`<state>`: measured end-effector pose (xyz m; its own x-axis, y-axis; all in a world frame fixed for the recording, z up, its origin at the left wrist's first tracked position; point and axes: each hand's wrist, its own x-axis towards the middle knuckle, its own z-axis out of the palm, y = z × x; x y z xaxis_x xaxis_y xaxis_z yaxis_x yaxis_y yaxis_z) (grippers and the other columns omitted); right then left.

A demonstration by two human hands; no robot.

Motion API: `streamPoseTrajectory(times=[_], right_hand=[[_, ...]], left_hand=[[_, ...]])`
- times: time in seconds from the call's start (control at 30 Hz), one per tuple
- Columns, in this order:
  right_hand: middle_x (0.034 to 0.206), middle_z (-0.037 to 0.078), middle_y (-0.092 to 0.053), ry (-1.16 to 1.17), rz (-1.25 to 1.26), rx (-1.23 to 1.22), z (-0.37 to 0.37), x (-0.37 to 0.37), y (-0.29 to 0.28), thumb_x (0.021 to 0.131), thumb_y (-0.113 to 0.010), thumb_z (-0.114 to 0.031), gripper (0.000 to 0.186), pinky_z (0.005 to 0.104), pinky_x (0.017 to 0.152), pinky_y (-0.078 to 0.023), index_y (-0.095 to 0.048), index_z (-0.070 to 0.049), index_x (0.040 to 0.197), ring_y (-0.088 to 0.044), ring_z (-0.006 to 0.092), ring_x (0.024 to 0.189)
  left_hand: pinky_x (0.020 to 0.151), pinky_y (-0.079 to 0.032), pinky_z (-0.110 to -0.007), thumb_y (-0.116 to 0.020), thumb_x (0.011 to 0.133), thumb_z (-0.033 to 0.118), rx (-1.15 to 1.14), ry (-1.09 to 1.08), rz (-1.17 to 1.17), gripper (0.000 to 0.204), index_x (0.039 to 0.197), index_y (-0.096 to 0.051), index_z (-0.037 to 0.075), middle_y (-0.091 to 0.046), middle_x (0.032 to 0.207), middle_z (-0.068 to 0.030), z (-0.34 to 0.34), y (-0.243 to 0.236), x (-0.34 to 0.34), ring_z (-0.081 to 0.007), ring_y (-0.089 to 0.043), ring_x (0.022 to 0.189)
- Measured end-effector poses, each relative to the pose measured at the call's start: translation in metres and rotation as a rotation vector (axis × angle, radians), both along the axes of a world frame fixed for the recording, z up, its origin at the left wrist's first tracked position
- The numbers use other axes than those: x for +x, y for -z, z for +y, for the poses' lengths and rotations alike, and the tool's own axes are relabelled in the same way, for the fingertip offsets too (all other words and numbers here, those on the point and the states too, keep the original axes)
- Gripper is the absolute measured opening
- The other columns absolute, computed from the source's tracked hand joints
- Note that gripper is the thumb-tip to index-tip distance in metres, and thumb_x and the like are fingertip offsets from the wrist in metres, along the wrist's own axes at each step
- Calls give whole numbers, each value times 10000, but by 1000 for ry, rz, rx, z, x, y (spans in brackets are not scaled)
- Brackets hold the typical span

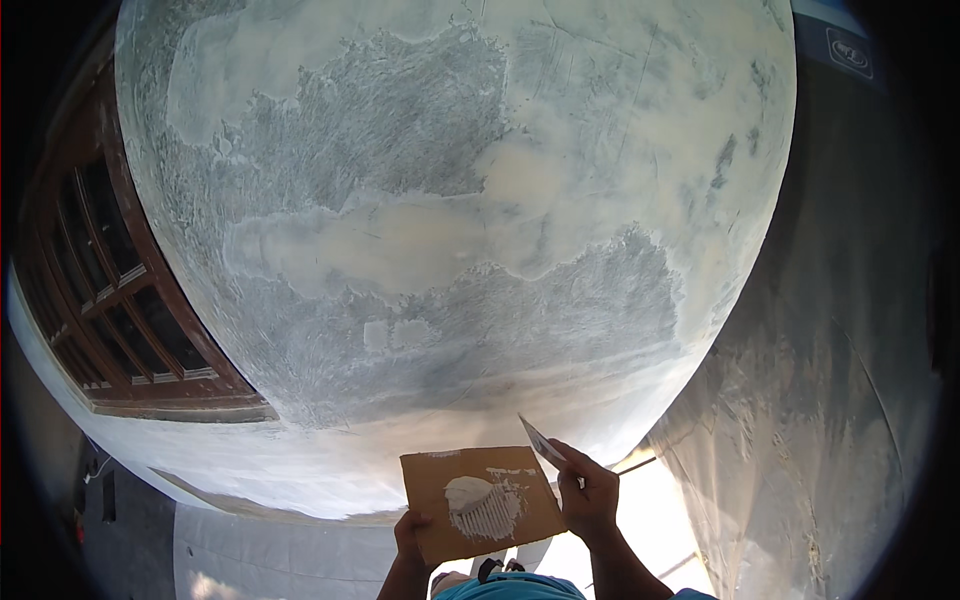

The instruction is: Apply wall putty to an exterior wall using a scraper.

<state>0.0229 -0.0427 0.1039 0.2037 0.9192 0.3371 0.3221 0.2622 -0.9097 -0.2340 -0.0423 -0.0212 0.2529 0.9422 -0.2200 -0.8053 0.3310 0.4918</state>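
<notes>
My left hand point(408, 535) grips the left edge of a brown flat board point(432, 485), its thumb lying over the top. A mound of white paste point(467, 492) sits on the board, with ridged smears spread to its right. My right hand point(592, 495) is closed around a putty knife point(541, 440), just off the board's upper right corner. The blade is tilted, its tip pointing up and left toward the wall. In front stands a grey wall point(420, 110), partly coated with pale cream patches and bare in darker rough areas.
A brown wooden window frame point(150, 300) with dark panes is set in the wall at left. Dark sheeting point(800, 400) hangs along the right side. Grey paving point(280, 555) lies below the wall, with a bright sunlit strip under my right arm.
</notes>
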Motion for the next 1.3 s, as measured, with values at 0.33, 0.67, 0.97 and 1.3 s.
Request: streamPoseTrajectory(times=[0.33,0.67,0.97,1.3], right_hand=[[1096,127,-715,59,463,-272,-71,-14,60,934,-604,-1,304,293,923,-513,-622,64,1230,-665,166,1010],[1096,177,-668,73,989,60,-80,-84,20,1031,-524,-152,289,434,714,-656,-534,57,1232,-699,310,976],[1001,167,-710,70,832,-139,-136,-118,40,921,-632,11,267,345,631,-627,-593,75,1177,-723,246,798],[961,110,-722,189,739,-224,-157,-96,47,955,-670,-126,279,297,683,-584,-644,50,1170,-700,173,792]], left_hand=[[1031,-460,-577,-563,753,252,-125,144,-50,736,1419,-411,-23,-545,1310,-231,-21,24,-22,-420,-552,1197],[1007,-474,-601,-477,846,384,-30,185,-356,743,1456,-378,-28,-526,1370,-261,-46,-29,-70,-465,-547,1218],[753,-530,-743,-475,959,393,-162,246,34,534,1340,-532,24,-644,1163,-224,-89,127,-141,-489,-649,990],[708,-553,-699,-523,932,339,-10,319,16,490,1271,-541,-14,-664,1001,-265,-78,111,-108,-489,-661,878]])
